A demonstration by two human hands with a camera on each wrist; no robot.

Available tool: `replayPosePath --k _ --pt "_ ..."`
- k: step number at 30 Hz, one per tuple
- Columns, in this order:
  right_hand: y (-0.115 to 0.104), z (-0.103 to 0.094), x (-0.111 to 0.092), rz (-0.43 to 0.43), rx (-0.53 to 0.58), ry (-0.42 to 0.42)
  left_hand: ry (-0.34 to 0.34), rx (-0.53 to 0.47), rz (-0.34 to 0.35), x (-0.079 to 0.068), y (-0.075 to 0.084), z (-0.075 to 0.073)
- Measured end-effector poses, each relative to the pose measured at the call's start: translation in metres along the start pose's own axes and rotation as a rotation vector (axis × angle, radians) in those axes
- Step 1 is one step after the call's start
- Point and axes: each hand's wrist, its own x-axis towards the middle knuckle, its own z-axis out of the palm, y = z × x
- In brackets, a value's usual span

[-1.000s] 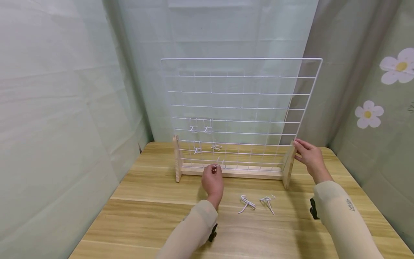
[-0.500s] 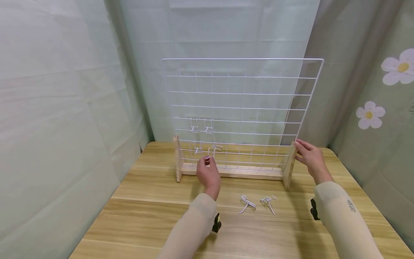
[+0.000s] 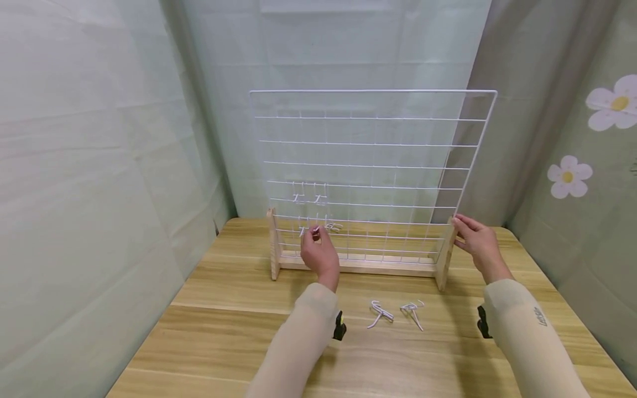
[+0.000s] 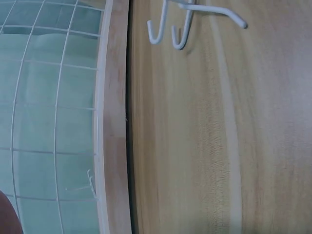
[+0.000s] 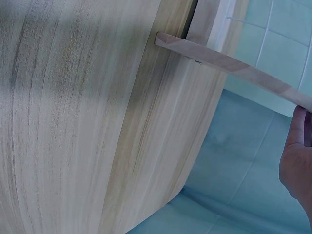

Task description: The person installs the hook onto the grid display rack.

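Observation:
My left hand [image 3: 320, 255] pinches a white wire hook [image 3: 325, 218] against the front of the white wire grid [image 3: 393, 187], its two prongs pointing up near the lower left rows. Two hooks hang side by side just above, the left one [image 3: 298, 197] and the right one [image 3: 320, 199]. Another hook [image 3: 302, 231] hangs lower, partly covered by my left fingers. My right hand [image 3: 479, 247] grips the top of the stand's right wooden post [image 3: 444, 260], where the grid's side wire meets it. In the right wrist view its fingers [image 5: 296, 127] touch the post end.
Two loose hooks lie on the wooden table [image 3: 214, 337] in front of the stand, one left [image 3: 381, 314] and one right [image 3: 412, 314]. Another white wire piece [image 3: 334, 226] shows through the grid. A pale cloth [image 3: 348, 50] hangs behind the table.
My left hand has moved up and slightly left with the hook, from near the stand's bottom bar to the lower grid rows. My right hand keeps its hold on the post.

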Motion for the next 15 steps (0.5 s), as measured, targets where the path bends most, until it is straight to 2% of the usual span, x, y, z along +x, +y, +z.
replayPosePath --k 6,15 --pt "0.0013 0.0003 0.0006 -0.01 -0.028 -0.006 0.032 0.015 -0.005 0.003 0.0021 0.0026" --pt "0.0017 0.0007 0.0022 0.0 -0.035 -0.012 0.023 0.038 -0.015 -0.0007 0.0006 0.0073"
